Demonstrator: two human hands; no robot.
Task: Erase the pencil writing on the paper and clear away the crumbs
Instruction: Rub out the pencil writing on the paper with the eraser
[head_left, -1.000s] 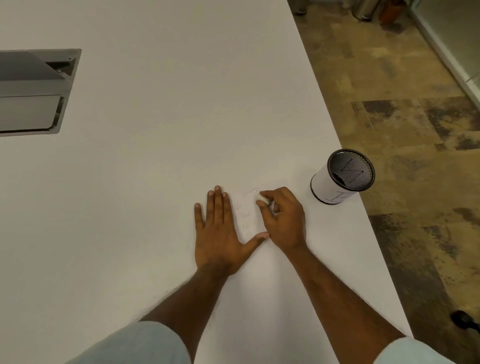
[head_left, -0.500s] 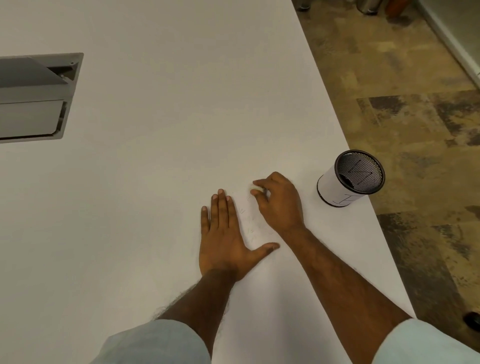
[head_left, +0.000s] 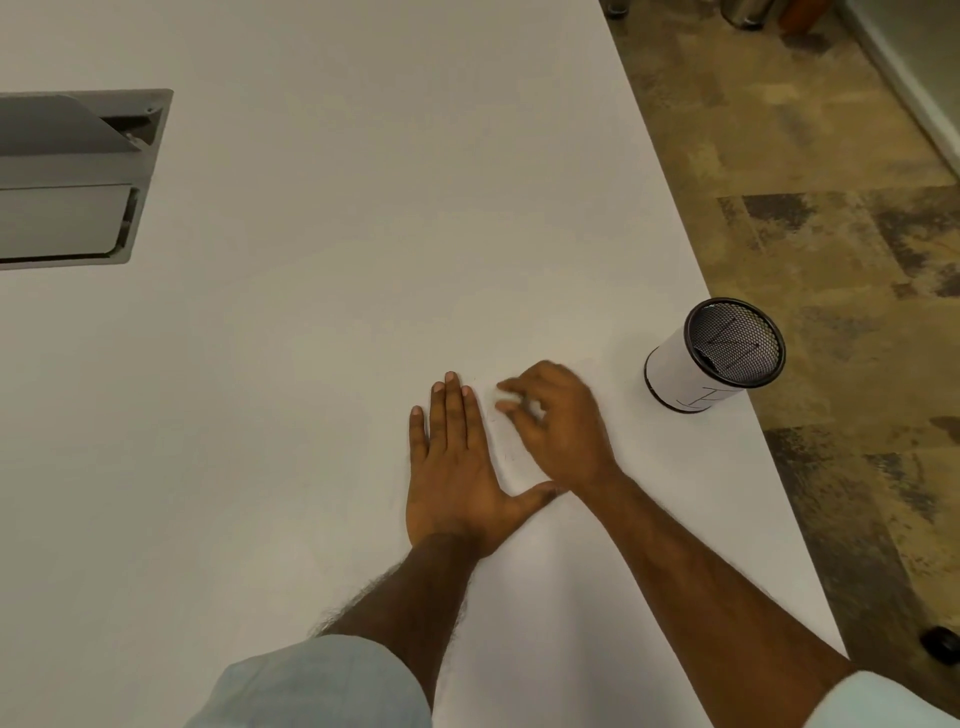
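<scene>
Hands: two, both bare, reaching in from the near edge – each forearm ends in a pale blue sleeve (head_left: 322, 686).
Left hand (head_left: 457, 467): lies flat, palm down, fingers straight and together, thumb spread to the right; it presses on the left part of the paper.
Right hand (head_left: 558, 431): just right of the left hand, fingers curled, tips pinching a small pale eraser (head_left: 507, 404) against the sheet; the hand is blurred.
Paper (head_left: 519, 465): one white sheet, near the table's right edge, hard to tell from the white top; faint pencil marks show in the gap between the two hands.
Crumbs: too small to make out.
Table (head_left: 337, 338): one, white, filling most of the view.
Cup (head_left: 696, 379): one black mesh cup with a white wrap – upright at the right edge, right of the right hand and apart from it.
Panel (head_left: 72, 176): one grey hatch set into the tabletop, far left.
Floor (head_left: 831, 208): mottled brown, to the right; one black wheel (head_left: 941, 644) near right.
In the way: the right hand covers much of the sheet.
</scene>
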